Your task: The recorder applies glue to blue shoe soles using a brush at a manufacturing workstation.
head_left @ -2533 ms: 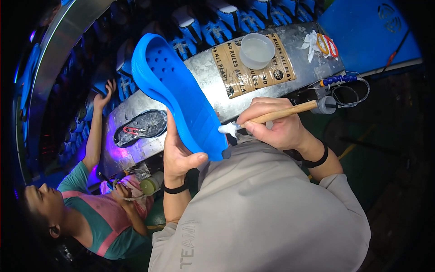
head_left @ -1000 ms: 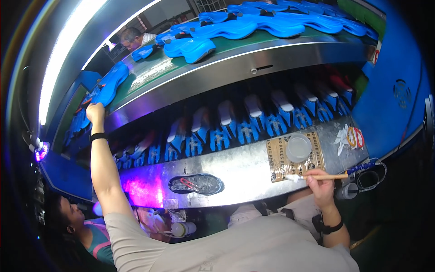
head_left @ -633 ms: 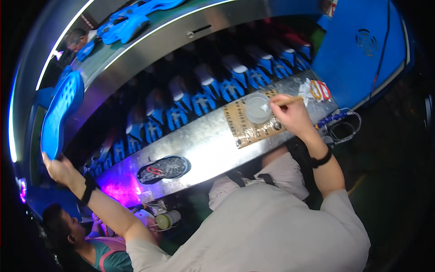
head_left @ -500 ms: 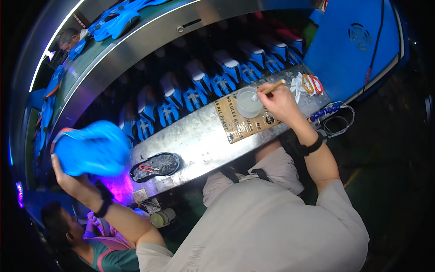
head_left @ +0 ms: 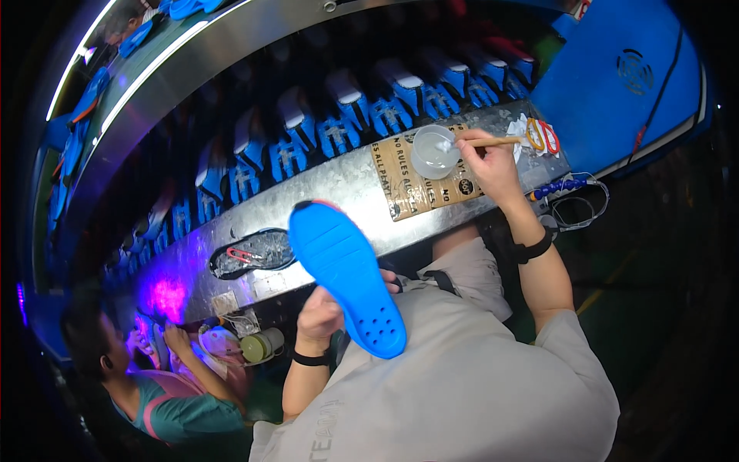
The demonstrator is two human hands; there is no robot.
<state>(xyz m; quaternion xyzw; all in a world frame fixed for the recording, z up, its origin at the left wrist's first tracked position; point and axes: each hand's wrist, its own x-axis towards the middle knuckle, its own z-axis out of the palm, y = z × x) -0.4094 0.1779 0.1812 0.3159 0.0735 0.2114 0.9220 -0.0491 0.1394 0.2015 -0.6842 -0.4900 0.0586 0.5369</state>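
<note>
My left hand [head_left: 319, 314] grips a blue insole [head_left: 342, 266] from behind, in front of my lap. Several small holes dot the insole's heel end, and its toe end points up and left with a dark and red tip. Between the fingers of my right hand [head_left: 493, 169] is a brush [head_left: 500, 142] with a wooden handle. Its white bristles are inside a clear plastic cup [head_left: 431, 163], which stands on a piece of cardboard [head_left: 399, 202]. Left of the insole lies a dark, sole-shaped form [head_left: 265, 250] with a red piece [head_left: 242, 254] on it.
Behind the metal bench [head_left: 346, 177] runs a row of blue fixtures [head_left: 335, 135]. Yellow and red rings [head_left: 548, 138] lie on white paper at the right, near a blue machine housing [head_left: 616, 85]. A co-worker [head_left: 165, 400] sits at the lower left, beside a greenish container [head_left: 254, 348].
My left hand has brought the blue insole from the far left to in front of my body. The brush handle has tipped lower toward the right, its bristles still in the cup.
</note>
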